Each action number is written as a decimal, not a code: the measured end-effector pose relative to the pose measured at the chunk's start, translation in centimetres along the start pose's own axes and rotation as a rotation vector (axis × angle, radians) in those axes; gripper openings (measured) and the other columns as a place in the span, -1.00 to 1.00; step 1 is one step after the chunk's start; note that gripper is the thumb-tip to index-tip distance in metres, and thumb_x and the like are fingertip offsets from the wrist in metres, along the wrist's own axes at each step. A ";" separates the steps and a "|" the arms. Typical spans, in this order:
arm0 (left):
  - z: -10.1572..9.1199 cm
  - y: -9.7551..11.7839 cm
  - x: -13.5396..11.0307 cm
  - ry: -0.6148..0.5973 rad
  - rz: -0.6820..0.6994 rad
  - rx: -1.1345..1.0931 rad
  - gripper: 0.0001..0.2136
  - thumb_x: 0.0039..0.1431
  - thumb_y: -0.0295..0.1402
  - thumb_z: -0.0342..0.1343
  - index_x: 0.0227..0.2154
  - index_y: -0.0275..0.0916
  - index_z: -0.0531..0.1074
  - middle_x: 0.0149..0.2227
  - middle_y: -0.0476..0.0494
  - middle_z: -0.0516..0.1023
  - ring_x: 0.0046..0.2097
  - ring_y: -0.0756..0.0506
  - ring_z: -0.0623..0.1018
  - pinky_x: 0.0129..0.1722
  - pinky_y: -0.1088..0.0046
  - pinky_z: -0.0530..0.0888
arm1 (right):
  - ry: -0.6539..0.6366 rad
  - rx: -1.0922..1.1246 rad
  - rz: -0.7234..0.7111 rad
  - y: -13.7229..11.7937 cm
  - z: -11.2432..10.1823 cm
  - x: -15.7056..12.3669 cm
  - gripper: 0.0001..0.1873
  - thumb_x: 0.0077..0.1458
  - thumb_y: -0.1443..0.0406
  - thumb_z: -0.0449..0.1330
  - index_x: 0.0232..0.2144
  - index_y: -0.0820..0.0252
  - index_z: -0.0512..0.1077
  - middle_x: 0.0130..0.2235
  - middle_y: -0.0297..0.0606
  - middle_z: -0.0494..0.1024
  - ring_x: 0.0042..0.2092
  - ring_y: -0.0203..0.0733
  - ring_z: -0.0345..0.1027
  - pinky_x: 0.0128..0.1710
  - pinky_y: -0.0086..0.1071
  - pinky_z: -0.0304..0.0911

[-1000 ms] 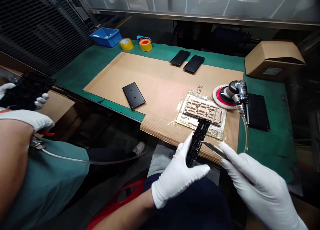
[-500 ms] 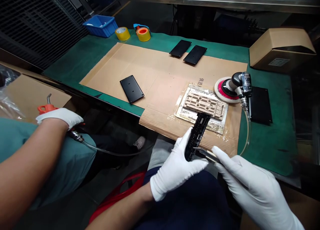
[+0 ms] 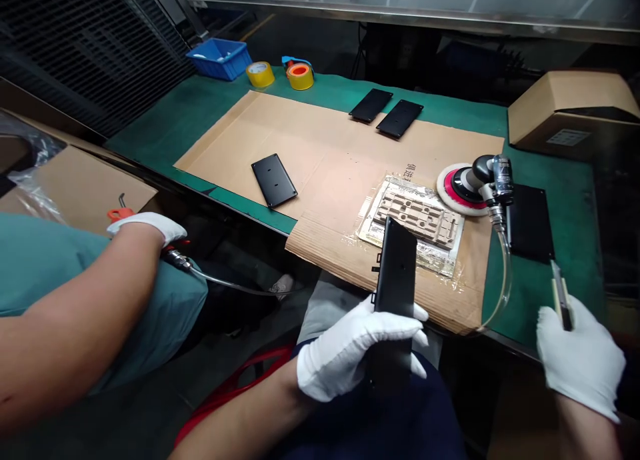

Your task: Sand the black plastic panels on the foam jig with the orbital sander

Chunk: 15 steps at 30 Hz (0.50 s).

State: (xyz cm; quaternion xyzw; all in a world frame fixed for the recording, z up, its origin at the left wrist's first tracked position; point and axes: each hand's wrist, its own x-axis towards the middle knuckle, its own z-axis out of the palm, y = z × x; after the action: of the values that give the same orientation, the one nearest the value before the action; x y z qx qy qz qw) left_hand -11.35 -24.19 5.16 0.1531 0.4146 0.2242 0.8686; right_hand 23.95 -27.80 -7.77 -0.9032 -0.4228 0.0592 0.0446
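Observation:
My left hand (image 3: 355, 353) in a white glove is shut around a matte black panel (image 3: 395, 280), which stands upright with its smooth face toward me. Its lower end is in shadow against my lap. My right hand (image 3: 580, 360), also gloved, is well to the right of the panel, over the edge of the green mat. It grips a small scraper knife (image 3: 563, 297) with its blade pointing up. The knife touches nothing but my hand.
Several black panels (image 3: 274, 180) lie on a cardboard sheet (image 3: 320, 160) and the green mat (image 3: 570, 207). An orbital sander (image 3: 467, 188) with a hose sits beside a foil-backed jig (image 3: 413, 217). A co-worker's gloved hand (image 3: 145, 225) is at left, near a red air gun (image 3: 120, 213).
My right hand has pulled the knife away from the panel to the right. The panel is turned, now showing its smooth face. The co-worker's hand has shifted slightly right.

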 end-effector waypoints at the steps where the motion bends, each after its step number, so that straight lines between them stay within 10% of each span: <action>1: 0.1 0.1 0.0 -0.011 0.002 -0.009 -0.56 0.01 -0.23 0.37 -0.06 -0.34 0.51 -0.24 -0.21 0.57 -0.35 -0.13 0.63 -0.18 0.28 0.49 | -0.022 -0.045 -0.022 0.3 0.8 0.3 -0.42 0.28 0.02 -0.05 0.11 0.16 0.53 -0.38 -0.04 0.46 -0.43 0.12 0.32 -0.44 -0.10 0.19; 5: 0.2 0.1 -0.1 -0.025 0.005 -0.051 -0.58 0.03 -0.25 0.36 -0.06 -0.34 0.53 -0.21 -0.24 0.59 -0.31 -0.16 0.65 -0.17 0.29 0.51 | 0.056 -0.014 -0.101 -1.3 1.2 -1.4 -0.44 0.22 0.09 0.04 0.09 0.28 0.56 -0.17 0.09 0.57 -0.17 0.32 0.45 -0.30 0.01 0.32; 9: 0.1 -0.1 0.1 -0.018 0.017 -0.102 -0.59 0.04 -0.29 0.35 -0.04 -0.34 0.54 -0.19 -0.25 0.62 -0.28 -0.18 0.67 -0.16 0.29 0.54 | 0.187 0.368 -0.304 -6.8 -3.0 -5.8 -0.40 0.30 0.02 0.10 0.24 0.21 0.45 0.17 0.02 0.50 0.15 0.25 0.40 0.18 0.11 0.29; 15: 0.5 -0.5 0.4 -0.083 0.088 -0.270 -0.64 0.10 -0.31 0.31 -0.05 -0.33 0.56 -0.13 -0.32 0.66 -0.24 -0.22 0.68 -0.08 0.22 0.55 | -0.216 0.779 -0.559 -13.9 -7.9 -10.0 -0.47 0.33 0.05 0.17 0.28 -0.02 0.38 0.21 -0.22 0.50 0.19 -0.01 0.42 0.23 -0.15 0.34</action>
State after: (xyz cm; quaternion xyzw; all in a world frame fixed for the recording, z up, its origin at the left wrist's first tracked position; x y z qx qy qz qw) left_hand -10.61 -24.39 4.96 0.0620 0.3374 0.3093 0.8869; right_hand 8.22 -26.91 2.59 -0.6600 -0.5978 0.2919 0.3490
